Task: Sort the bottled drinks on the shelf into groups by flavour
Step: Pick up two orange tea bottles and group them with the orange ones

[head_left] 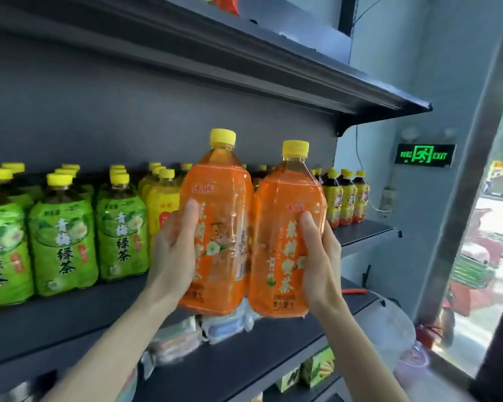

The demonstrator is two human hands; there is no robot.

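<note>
Head view: I hold two orange bottles (224, 198) side by side and touching, raised in front of the shelf (70, 320), with yellow bottles (160, 210) behind on one side and dark bottles (346, 198) on the other. My left hand (172, 248) curls round the outer side of one and my right hand (321, 256) round the other. They stand upright, long axis vertical, caps up, labels toward me. I'd squeeze them together, keep them level, and set them down without knocking the neighbours.

Of our left hand (172, 250) and right hand (323, 256) we see only thumbs and backs; the fingers vanish behind the left orange bottle (218, 227) and right orange bottle (285, 227). Below our wrists the packets (183, 335) blur. Far left of our left hand, a green bottle (0, 250) is cut by the edge.
</note>
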